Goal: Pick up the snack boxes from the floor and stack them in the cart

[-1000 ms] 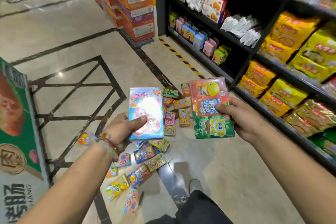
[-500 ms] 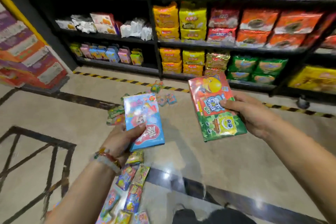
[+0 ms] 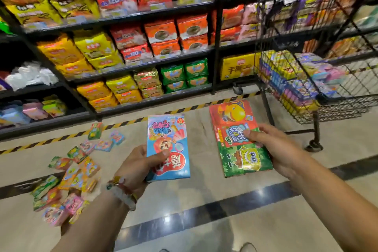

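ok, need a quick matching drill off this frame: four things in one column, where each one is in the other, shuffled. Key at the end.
Things
1. blue snack box
2. red and green snack box
3. loose snack boxes
4. yellow carton

Places
A. scattered on the floor, lower left
B. gripped in the right hand
C. on the bottom shelf, just left of the cart
D. gripped in the left hand

Pairs: 1-D, 2-B, 3-A, 4-C

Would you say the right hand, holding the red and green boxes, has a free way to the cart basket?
Probably yes: the right hand holds the red and green boxes just left of the cart, with only bare floor between.
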